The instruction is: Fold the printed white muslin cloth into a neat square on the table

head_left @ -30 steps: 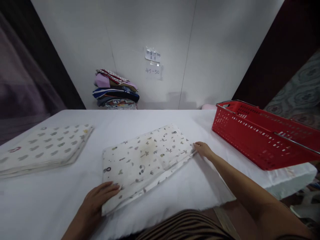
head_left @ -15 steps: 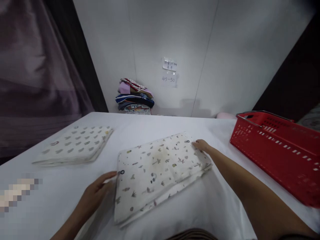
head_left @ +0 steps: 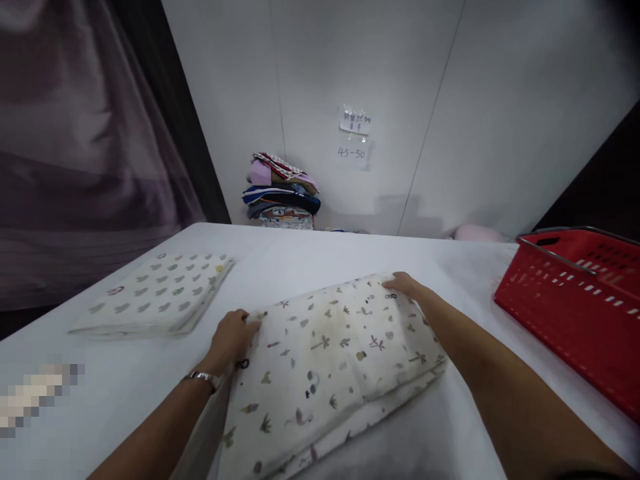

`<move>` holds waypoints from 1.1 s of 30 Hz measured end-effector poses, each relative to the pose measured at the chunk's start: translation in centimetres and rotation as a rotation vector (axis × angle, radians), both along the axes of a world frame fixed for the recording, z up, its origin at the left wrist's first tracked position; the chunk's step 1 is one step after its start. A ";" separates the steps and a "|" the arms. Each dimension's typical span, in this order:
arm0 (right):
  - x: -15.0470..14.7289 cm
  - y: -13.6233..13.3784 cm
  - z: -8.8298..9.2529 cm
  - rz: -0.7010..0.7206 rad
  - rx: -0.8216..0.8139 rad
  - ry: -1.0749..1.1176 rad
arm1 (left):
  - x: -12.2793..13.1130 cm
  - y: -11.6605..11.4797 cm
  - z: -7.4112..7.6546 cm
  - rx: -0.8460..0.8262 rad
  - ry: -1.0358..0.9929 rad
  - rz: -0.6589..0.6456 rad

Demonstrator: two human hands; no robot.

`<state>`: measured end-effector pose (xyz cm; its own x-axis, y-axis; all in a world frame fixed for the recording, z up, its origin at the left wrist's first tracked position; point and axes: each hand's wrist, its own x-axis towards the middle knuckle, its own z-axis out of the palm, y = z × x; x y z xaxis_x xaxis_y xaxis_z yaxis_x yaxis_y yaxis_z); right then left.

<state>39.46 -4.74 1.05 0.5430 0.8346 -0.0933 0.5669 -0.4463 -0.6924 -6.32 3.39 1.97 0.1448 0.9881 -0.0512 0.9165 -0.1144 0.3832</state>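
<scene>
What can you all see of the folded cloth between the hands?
The folded cloth is off-white, soft-looking fabric printed with palm trees, leaves and other motifs, with a yellowish patch near its middle. Layers show along its near edge. It slants over the white table, running past the picture's bottom edge. The left hand holds its far left corner; the right hand, its far right.

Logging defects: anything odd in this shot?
Yes: a faint yellowish patch on the printed cloth between left hand and right hand, looking stain-like against the pale background. Also a pixelated block, lower left.
</scene>
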 end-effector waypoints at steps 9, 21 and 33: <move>0.6 -1.3 0.5 -0.048 0.131 0.236 | 3.0 4.7 1.5 0.041 -0.111 0.033; 3.1 -0.4 -0.8 -0.140 0.051 -0.204 | 10.4 8.5 -0.9 0.321 0.011 -0.330; -8.7 -12.4 -1.1 0.675 0.373 -0.447 | 6.0 -5.6 -2.0 0.292 -0.154 -0.800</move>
